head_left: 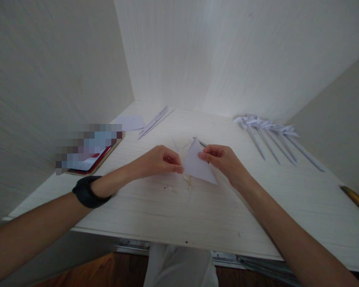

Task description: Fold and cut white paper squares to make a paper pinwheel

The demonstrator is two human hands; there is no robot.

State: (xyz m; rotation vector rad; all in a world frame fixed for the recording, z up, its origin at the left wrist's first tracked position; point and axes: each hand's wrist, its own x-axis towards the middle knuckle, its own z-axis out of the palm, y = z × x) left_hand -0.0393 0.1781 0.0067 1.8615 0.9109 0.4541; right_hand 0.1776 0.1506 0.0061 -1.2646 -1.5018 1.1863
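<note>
1. The white paper triangle is in front of you, above the middle of the pale table, between your two hands.
2. Your right hand is closed in a pinch near the upper right edge, with the thumb lying on the face of the paper. Your left hand has its thumb and fingertips brought together at the left corner, pinching it; how firmly, I cannot tell.
3. I judge this paper to be very light and rather thin; it should bend easily and keep a crease. Its points would crumple first, so a soft pinch seems enough.
4. For a steady hold, better take the edges, a little inward from the tips.
5. Small scraps lie just below it; they look light enough to be brushed away.
6. Thin paper sticks lie farther back, apart from your hands.
</note>
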